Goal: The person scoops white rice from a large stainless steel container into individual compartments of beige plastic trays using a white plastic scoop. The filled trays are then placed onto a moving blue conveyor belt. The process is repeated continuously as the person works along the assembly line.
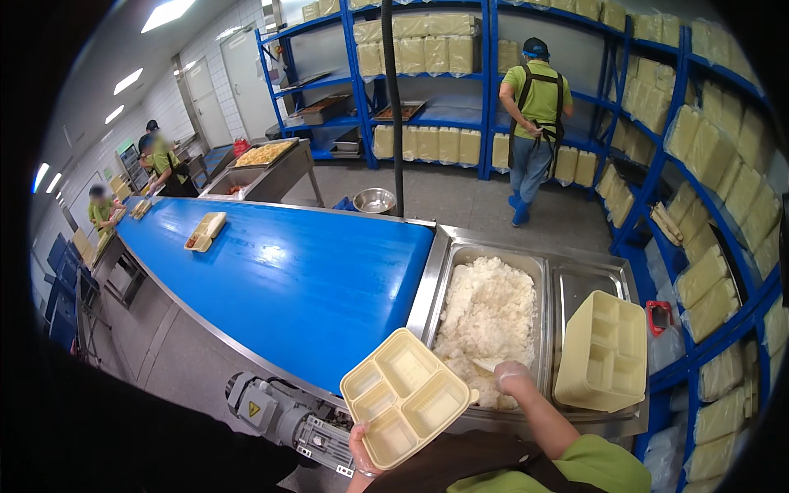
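Observation:
My left hand [360,450] grips the lower left edge of a pale yellow compartment meal tray [401,413], tilted up at the blue belt's near end; its compartments hold nothing. In a clear glove, my right hand [514,378] is closed at the near side of a deep steel pan [542,333] filled with white rice [486,300]. From its fingers a pale rice paddle [486,363] reaches into the rice; its handle is hidden by the hand. Just right of that hand stands a tall stack of matching meal trays [604,353].
The blue conveyor belt [304,255] runs to the far left, carrying a partly filled tray [205,232]. A motor [283,415] juts out below its near edge. A person [536,115] walks by blue shelving [485,90]; other people work at the far end. A steel bowl [375,200] sits beyond the belt.

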### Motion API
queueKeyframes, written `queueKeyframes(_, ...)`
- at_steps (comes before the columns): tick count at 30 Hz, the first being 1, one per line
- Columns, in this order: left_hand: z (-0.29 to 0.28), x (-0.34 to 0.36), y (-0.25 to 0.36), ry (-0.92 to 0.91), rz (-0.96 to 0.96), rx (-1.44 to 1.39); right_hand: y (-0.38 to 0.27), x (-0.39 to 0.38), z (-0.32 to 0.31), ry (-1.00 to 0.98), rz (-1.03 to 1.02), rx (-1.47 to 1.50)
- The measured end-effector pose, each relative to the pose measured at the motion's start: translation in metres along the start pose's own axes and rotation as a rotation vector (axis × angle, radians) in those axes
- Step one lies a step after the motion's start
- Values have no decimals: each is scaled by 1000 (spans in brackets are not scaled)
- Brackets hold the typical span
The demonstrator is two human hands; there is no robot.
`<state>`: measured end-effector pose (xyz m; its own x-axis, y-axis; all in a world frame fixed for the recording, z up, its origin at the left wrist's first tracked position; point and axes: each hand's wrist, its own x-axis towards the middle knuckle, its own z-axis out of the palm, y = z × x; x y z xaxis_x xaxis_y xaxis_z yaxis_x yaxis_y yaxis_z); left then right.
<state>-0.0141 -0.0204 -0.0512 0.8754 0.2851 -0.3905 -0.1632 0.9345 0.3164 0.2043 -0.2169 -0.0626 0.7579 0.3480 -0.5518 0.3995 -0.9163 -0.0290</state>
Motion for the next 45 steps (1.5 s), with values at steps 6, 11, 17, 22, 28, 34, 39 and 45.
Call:
queueKeyframes(6,-16,5,-1,25,-37,-33,-2,-4,-5,-4,30,36)
queueKeyframes(11,-17,4,-1,65,-35,-29,-3,-1,-4,-56,29,-5)
queueKeyframes(17,-13,3,-1,44,-16,-21,-3,-5,-8,-64,18,-26)
queueKeyframes(22,0,-3,0,46,-11,-38,0,-2,-4,-28,-10,-25)
queueKeyframes(28,1,-2,-4,23,-33,-56,3,-5,-6,6,7,19)
queueKeyframes(34,-6,-2,-3,116,-28,-32,-6,3,-8,3,-6,-34)
queueKeyframes(39,12,-15,1,259,-149,-29,17,14,24,197,-69,-104)
queueKeyframes(45,26,-23,2,44,-211,-252,1,28,14,237,-159,-203)
